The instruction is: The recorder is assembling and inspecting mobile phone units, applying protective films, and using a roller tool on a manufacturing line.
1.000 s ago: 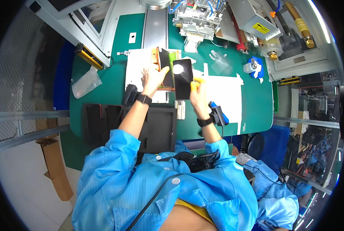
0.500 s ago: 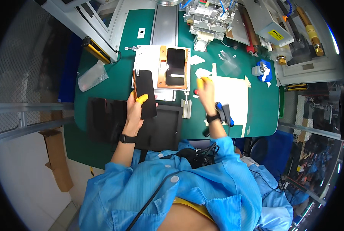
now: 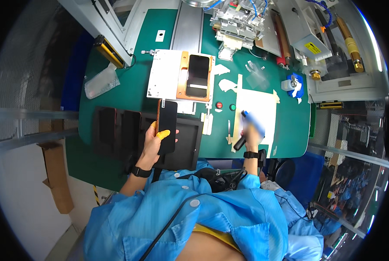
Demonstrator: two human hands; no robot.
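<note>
In my left hand [image 3: 151,141] is a dark phone [image 3: 167,126] with an orange side edge and a small white tab at its top. My thumb, in a yellow finger cot, presses its face; other fingertips show at its right edge. My right hand [image 3: 252,138] is closed around a blue-and-black handheld scanner [image 3: 259,128] over the white sheet [image 3: 269,114]; blur hides its fingers in part. Another phone [image 3: 198,75] lies in an orange fixture [image 3: 182,82] on a white plate [image 3: 163,74].
Under my left hand sits a black tray [image 3: 189,139], with two phones in its left slots, one [image 3: 107,126] outermost. A red button [image 3: 219,105] and a green button [image 3: 232,107] are by the sheet. Metal machinery [image 3: 235,30] stands at the back; a bubble-wrap bag [image 3: 102,82] lies left.
My left hand has drawn the phone nearer, away from the white plate. My right hand has moved from beside the red button down and right onto the scanner, which is now gripped.
</note>
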